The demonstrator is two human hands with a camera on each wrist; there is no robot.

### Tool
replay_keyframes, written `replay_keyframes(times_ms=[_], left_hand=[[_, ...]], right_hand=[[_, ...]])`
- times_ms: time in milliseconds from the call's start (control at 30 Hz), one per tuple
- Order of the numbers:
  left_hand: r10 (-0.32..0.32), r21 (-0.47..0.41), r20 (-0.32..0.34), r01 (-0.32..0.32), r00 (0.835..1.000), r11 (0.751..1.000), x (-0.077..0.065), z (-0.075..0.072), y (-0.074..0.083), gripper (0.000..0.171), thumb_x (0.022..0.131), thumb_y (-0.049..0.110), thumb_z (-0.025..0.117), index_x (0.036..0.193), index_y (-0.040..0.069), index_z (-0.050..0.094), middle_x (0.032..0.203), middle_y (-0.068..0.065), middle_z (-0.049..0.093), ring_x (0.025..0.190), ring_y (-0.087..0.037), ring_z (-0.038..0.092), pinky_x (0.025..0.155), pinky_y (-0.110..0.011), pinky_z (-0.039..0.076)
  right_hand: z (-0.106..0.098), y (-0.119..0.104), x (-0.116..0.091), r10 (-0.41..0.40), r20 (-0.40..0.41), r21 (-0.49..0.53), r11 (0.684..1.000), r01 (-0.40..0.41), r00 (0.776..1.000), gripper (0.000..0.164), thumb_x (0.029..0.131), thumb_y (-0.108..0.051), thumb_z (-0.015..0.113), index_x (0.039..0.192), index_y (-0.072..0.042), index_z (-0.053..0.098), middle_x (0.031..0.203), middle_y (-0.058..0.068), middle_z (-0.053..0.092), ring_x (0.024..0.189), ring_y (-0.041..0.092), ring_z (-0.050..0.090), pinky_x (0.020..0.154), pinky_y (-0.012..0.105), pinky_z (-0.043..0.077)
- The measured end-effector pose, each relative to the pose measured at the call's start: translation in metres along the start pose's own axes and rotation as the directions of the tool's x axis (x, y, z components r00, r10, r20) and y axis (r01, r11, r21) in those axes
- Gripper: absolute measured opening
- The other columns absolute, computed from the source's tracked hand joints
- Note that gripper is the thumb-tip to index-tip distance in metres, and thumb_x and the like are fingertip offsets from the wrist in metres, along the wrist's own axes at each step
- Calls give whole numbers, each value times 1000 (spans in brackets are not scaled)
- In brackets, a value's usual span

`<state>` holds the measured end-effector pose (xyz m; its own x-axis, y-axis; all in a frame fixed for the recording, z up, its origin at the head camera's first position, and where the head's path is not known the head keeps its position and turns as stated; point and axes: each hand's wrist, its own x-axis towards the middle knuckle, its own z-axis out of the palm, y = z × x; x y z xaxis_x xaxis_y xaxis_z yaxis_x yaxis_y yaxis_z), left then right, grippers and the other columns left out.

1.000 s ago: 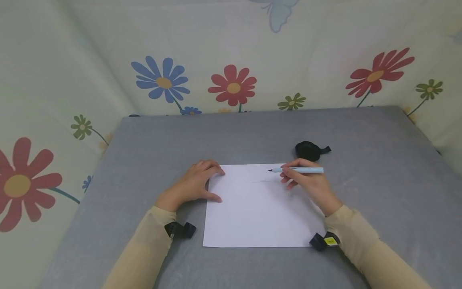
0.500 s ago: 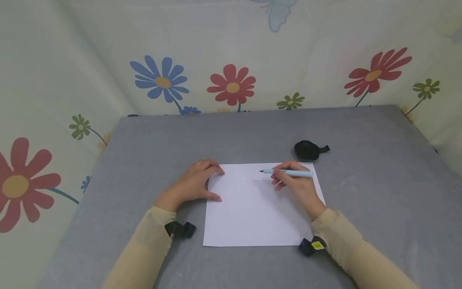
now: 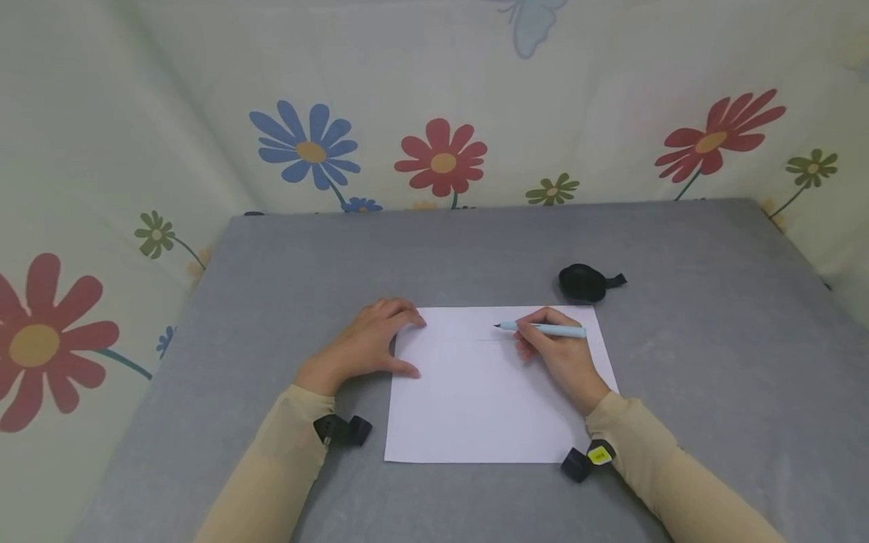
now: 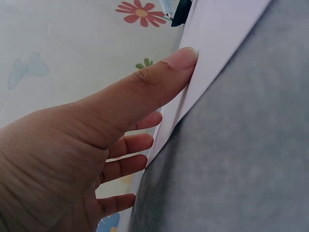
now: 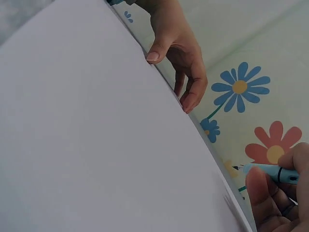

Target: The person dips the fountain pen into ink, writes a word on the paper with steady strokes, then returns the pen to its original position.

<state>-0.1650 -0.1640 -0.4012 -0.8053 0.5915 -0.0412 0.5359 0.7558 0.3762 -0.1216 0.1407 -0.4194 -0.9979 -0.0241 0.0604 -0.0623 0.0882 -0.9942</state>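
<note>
A white sheet of paper [image 3: 448,415] lies on the grey tabletop, with a faint thin line [image 3: 490,340] in its upper part. My left hand [image 3: 366,339] rests on the sheet's left edge, thumb and fingers spread apart. In the left wrist view its thumb [image 4: 181,59] lies on the paper's margin. The right hand [image 3: 560,358] pinches a light blue fountain pen [image 3: 560,330] between thumb and fingers over the upper right of the sheet. Its dark nib points left, above the line; whether it touches the paper I cannot tell.
Just behind the sheet's top right corner sits a black roundish object [image 3: 581,282] with a short tail. A flower-printed curtain [image 3: 380,68] hangs behind and left of the grey table [image 3: 380,256]. Each wrist wears a small black camera.
My right hand has moved left with the pen, then slightly down toward the line. The left hand stays at the paper's left edge, and the line looks the same.
</note>
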Motion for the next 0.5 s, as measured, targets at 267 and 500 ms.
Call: replay_keyframes(times_ms=[267,500], left_hand=[[3,-5,-1,-3,1000,1000,1,0,0,72,66,49,84,126,19,58,137,-6,50,131,-28,41,112,-51,30],[8,-9,-4,-8,1000,1000,1,1,-1,72,66,48,85,126,18,58,137,-6,50,131,-28,41,112,-51,30]], right_hand=[[-1,5,2,-1,17,-16,1000,1,1000,23,91,-11,65,96,10,58,71,0,67,58,7,62,58,23,55],[-1,5,2,-2,20,-59,998,3,1000,22,91,-12,64,95,9,59,72,3,66,58,7,62,59,23,55]])
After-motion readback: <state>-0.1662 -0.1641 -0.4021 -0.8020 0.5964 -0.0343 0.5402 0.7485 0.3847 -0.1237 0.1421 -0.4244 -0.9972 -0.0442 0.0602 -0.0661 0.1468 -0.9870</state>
